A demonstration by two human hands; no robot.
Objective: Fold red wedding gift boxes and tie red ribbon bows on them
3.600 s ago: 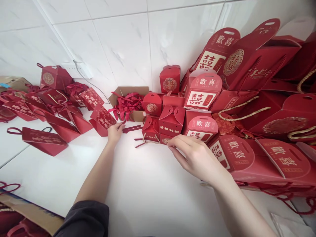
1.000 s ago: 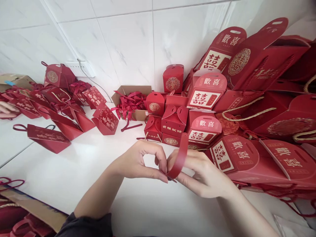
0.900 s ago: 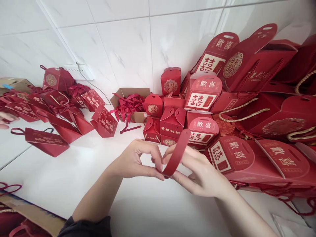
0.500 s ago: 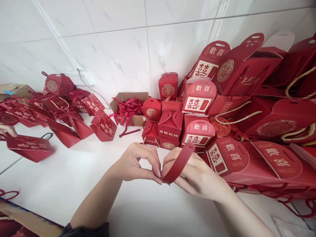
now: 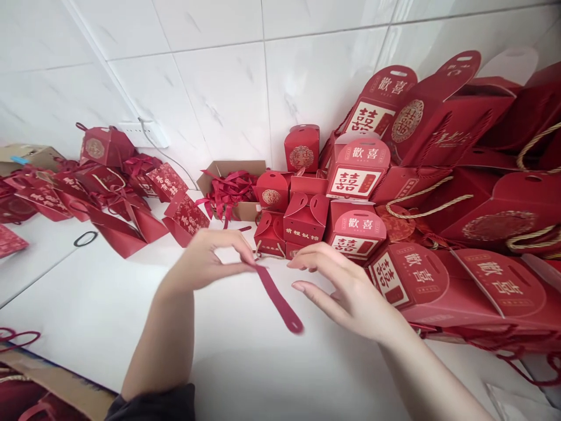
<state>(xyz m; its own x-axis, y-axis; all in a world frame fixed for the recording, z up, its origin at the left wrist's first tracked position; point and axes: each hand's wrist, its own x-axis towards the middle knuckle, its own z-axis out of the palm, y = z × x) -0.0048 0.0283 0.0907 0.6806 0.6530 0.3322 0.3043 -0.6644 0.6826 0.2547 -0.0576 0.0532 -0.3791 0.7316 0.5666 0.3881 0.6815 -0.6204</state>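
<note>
A person's two bare hands hover over a white tabletop (image 5: 245, 368), seen from above. The left hand (image 5: 199, 260), centre of the frame, pinches one end of a red paper strip (image 5: 278, 301) between thumb and forefinger. The strip slants down to the right, and its rounded free end hangs loose just above the table. The right hand (image 5: 346, 292), just right of the strip and not touching it, has its fingers spread and holds nothing.

Just behind the hands is a stack of small red gift boxes (image 5: 305, 219), already folded shut. Larger red boxes with rope handles (image 5: 495, 216) are heaped at right. A cardboard box of red ribbons (image 5: 230, 187) sits at centre back, and red paper bags (image 5: 114, 225) lie at left. By the look of it, the strip is not yet joined to anything — that work remains.
</note>
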